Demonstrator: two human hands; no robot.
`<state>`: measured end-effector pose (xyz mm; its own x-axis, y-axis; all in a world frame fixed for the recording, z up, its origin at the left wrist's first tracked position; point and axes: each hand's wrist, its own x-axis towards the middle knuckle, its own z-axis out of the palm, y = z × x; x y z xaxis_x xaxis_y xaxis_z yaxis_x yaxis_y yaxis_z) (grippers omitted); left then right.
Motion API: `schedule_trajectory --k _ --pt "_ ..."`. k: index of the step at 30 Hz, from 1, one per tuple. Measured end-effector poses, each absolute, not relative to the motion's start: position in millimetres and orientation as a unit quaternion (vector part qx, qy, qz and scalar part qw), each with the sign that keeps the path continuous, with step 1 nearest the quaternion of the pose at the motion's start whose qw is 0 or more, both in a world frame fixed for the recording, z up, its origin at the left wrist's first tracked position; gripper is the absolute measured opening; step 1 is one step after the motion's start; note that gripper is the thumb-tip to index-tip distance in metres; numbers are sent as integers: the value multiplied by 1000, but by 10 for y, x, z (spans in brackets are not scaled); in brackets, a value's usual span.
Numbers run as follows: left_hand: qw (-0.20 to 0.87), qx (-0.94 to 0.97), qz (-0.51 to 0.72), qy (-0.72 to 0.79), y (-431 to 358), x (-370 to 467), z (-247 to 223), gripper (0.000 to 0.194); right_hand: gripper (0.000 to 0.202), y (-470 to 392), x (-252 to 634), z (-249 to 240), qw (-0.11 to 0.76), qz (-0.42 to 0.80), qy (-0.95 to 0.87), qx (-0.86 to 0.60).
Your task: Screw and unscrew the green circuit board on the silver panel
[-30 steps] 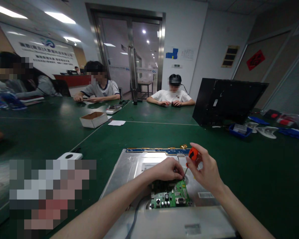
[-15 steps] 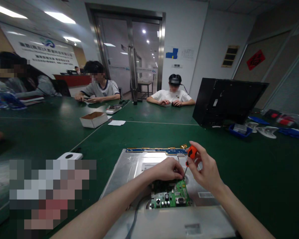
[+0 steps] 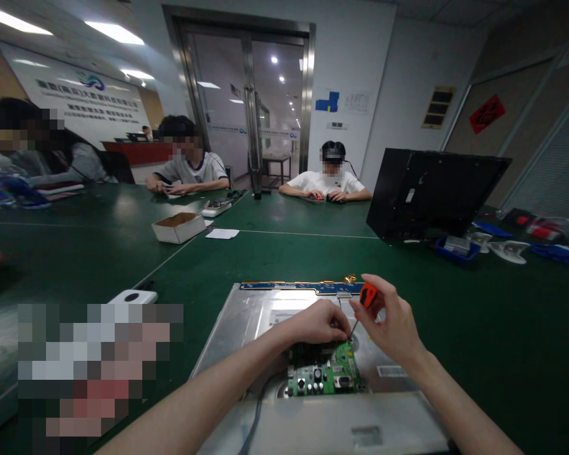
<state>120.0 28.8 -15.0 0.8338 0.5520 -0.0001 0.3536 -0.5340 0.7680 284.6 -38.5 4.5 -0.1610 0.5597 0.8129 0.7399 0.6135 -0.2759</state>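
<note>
My right hand [image 3: 394, 323] grips a screwdriver [image 3: 368, 295] by its orange and black handle. The tool leans, its thin shaft running down to the upper right corner of a green circuit board [image 3: 323, 376]. At that same corner the fingers of my left hand [image 3: 323, 321] are pinched together beside the screwdriver's tip; whatever they hold is too small or hidden. Under the board lies a silver metal display panel [image 3: 239, 328], with a narrow blue circuit strip [image 3: 284, 288] along its far edge. My left hand covers part of the board's upper side.
A dark cable [image 3: 256, 411] runs off the board's left side. Left of the panel lies a white device [image 3: 133, 296]. Farther off are an open cardboard box [image 3: 179, 229], a paper [image 3: 222, 234], a black monitor [image 3: 431, 189] and a blue tray [image 3: 456, 250]. Other people sit around the green table [image 3: 284, 259].
The screwdriver handle has turned and shifted slightly down and right, and my right fingers have changed their grip on it. My left hand and the board stay in place.
</note>
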Motion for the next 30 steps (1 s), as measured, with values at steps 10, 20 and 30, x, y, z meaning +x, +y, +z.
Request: schedule_trajectory --k 10,20,30 --pt "412 865 122 258 285 1194 -134 13 46 -420 2832 79 472 -3 -759 -449" --pt "409 866 127 260 288 1195 -159 15 41 -416 2828 29 481 -38 -747 -458" --pt "401 869 129 259 283 1195 -152 14 48 -447 2818 42 469 -6 -757 -454"
